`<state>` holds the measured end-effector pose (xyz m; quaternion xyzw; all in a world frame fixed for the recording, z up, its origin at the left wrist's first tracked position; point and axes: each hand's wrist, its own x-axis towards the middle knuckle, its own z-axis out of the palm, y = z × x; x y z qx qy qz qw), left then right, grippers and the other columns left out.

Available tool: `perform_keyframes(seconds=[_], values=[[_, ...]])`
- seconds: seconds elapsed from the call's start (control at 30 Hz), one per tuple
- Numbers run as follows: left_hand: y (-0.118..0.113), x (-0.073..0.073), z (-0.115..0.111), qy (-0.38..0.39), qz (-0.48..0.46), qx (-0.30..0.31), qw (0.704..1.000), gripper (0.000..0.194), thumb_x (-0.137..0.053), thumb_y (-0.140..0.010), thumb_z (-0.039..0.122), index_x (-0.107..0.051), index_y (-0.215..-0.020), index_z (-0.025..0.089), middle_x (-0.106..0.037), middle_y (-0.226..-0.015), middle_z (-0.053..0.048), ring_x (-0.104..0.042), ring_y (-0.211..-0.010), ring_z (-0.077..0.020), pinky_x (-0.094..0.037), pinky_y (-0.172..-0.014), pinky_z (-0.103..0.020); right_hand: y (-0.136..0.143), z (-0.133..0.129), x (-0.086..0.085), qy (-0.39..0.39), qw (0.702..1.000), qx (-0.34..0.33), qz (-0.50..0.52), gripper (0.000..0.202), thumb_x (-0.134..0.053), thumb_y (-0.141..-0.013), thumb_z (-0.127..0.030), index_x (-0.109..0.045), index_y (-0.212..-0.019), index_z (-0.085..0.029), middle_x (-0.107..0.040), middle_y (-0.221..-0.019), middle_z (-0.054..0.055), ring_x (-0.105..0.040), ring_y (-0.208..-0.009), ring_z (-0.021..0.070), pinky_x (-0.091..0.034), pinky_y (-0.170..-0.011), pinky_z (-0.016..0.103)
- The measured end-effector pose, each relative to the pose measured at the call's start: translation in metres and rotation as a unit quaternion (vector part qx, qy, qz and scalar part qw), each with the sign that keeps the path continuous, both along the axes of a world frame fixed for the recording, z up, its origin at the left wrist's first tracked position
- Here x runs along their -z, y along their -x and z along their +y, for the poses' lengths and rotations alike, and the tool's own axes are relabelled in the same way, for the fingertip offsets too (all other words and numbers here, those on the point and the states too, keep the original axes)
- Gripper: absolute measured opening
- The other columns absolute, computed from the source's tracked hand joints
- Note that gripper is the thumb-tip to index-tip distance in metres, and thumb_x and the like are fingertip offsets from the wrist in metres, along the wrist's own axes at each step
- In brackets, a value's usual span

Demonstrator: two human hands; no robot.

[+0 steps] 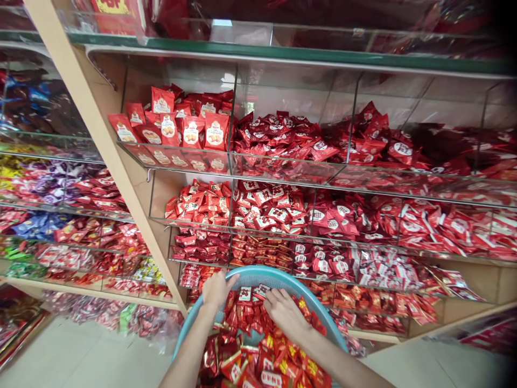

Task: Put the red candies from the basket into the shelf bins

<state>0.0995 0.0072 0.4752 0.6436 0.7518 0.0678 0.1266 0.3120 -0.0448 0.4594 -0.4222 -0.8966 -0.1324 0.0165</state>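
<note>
A large round light-blue plastic basket (323, 310) with a mesh wall stands low in front of me, filled with red and gold wrapped candies (242, 366). My left hand (215, 291) is closed over its far-left rim, thumb sticking out to the right. Inside the basket, my right hand (285, 312) has its fingers bent around a small red-and-white candy packet (262, 291) at the far side. Another such packet (244, 293) lies just left of it. The undersides of my right fingers are hidden.
Glass-fronted shelves (283, 231) rise behind the basket, their compartments holding red candy packets. Above them runs a green-edged glass shelf (258, 48). A slanting wooden upright (109, 156) divides off more candy shelves at left. Bagged candies (105, 315) lie on the tiled floor (76, 353).
</note>
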Motion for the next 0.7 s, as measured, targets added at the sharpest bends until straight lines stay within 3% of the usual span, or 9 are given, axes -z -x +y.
perform_keyframes(seconds=[0.1,0.27,0.37,0.5,0.7], values=[[-0.001,-0.002,-0.001,0.004,0.0,-0.002,1.0,0.055,-0.031,-0.082,0.062,-0.057,-0.104,0.02,-0.068,-0.094,-0.011,-0.062,-0.093,-0.0239,-0.041,-0.074,-0.028,0.004,0.003,-0.008,0.036,0.999,0.008,0.015,0.018,-0.046,-0.082,-0.007,-0.06,-0.089,-0.016,-0.062,-0.092,0.008,-0.055,-0.092,0.0224,-0.042,-0.082,0.037],[-0.002,-0.004,-0.001,0.007,0.002,-0.002,1.0,0.054,-0.031,-0.082,0.062,-0.058,-0.102,0.019,-0.068,-0.094,-0.011,-0.063,-0.092,-0.0239,-0.042,-0.074,-0.027,-0.011,0.017,-0.035,0.151,0.978,0.058,0.132,0.02,-0.04,-0.09,-0.028,-0.058,-0.089,-0.019,-0.063,-0.093,0.005,-0.059,-0.086,0.0185,-0.043,-0.078,0.031],[-0.001,-0.004,-0.001,0.003,0.003,0.003,1.0,0.054,-0.031,-0.082,0.062,-0.058,-0.101,0.019,-0.068,-0.093,-0.011,-0.063,-0.092,-0.0245,-0.042,-0.073,-0.028,-0.029,0.023,-0.047,0.167,0.964,0.098,0.181,0.027,-0.031,-0.092,-0.025,-0.058,-0.09,-0.02,-0.062,-0.092,0.004,-0.059,-0.085,0.0164,-0.043,-0.076,0.028],[-0.001,-0.003,0.0,-0.002,0.003,0.005,1.0,0.053,-0.031,-0.082,0.062,-0.058,-0.1,0.02,-0.069,-0.092,-0.01,-0.063,-0.091,-0.0247,-0.042,-0.072,-0.028,-0.043,0.017,-0.043,0.179,0.966,0.087,0.167,0.025,-0.034,-0.09,-0.023,-0.059,-0.089,-0.021,-0.063,-0.091,0.005,-0.057,-0.092,0.0181,-0.041,-0.082,0.03],[0.0,-0.002,0.0,-0.001,0.008,0.005,1.0,0.056,-0.03,-0.081,0.063,-0.058,-0.1,0.019,-0.068,-0.093,-0.011,-0.063,-0.091,-0.025,-0.042,-0.072,-0.028,-0.039,0.002,-0.025,0.185,0.974,0.088,0.1,0.021,-0.044,-0.085,-0.02,-0.059,-0.1,-0.02,-0.062,-0.105,0.009,-0.054,-0.104,0.0235,-0.037,-0.09,0.037]])
